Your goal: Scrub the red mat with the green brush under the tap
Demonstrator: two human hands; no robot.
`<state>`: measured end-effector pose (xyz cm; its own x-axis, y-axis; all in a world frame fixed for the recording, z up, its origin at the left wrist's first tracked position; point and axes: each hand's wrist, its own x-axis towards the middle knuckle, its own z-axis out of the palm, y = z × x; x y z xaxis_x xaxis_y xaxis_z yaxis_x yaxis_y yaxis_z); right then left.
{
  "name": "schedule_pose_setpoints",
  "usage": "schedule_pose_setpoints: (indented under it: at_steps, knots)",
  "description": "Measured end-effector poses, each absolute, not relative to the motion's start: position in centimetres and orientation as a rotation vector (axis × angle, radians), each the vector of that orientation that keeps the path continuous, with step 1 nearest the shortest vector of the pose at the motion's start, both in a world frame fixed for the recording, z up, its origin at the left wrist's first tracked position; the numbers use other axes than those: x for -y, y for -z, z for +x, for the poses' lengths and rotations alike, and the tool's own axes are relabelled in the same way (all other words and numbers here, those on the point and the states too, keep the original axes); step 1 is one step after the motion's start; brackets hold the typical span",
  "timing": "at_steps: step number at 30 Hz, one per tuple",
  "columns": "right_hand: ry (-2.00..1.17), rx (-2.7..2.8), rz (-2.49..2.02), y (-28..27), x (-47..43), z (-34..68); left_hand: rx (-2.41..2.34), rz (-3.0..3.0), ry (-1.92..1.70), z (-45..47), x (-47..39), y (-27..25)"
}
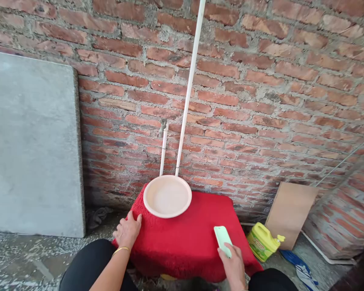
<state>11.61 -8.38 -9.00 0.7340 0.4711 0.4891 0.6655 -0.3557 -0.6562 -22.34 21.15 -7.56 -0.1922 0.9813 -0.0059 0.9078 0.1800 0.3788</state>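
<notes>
A red cloth (200, 226) covers a low table and hangs over its front edge. Towards the back left of the cloth stands a pale pink basin (167, 197); its inside looks whitish, and I cannot tell what is in it. My left hand (128, 231) rests on the cloth's left edge, fingers apart and slightly bent, holding nothing. Over the right part of the cloth, my right hand (234, 262) grips a flat, pale green oblong object (222, 239) with rounded corners and what looks like a small hole at its far end. Its underside is hidden.
Behind the table rises a brick wall (218, 101) with a long white pipe (188, 93) and a shorter tap pipe (164, 151). A grey slab (33, 145) leans at left. At right are a yellow jug (263, 241), a brown board (291, 214) and blue slippers (300, 266).
</notes>
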Motion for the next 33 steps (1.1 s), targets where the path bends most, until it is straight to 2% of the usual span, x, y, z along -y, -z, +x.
schedule_pose_setpoints:
  at_steps: [3,11,14,20,23,30,33]
  knots:
    - [0.261,0.808,-2.001,8.8,9.1,11.5,-2.212,1.821,-0.454,-22.2,-21.2,7.6]
    - [-0.016,1.412,-1.877,9.1,3.9,1.0,-2.197,1.841,-0.463,-22.6,-21.1,7.7]
    - [0.061,1.280,-1.931,8.9,5.1,3.8,-2.200,1.823,-0.452,-22.8,-21.4,7.9]
    - [0.235,0.672,-2.153,8.1,12.2,15.9,-2.189,1.782,-0.415,-22.8,-22.0,8.2]
    - [0.290,0.565,-2.190,7.2,13.2,17.2,-2.182,1.758,-0.414,-22.8,-22.1,8.2]
    - [-0.041,1.086,-1.959,8.2,6.1,6.5,-2.200,1.766,-0.391,-22.5,-21.6,7.6]
    - [-0.095,1.209,-1.901,9.0,5.1,5.2,-2.204,1.781,-0.363,-22.3,-21.1,6.8]
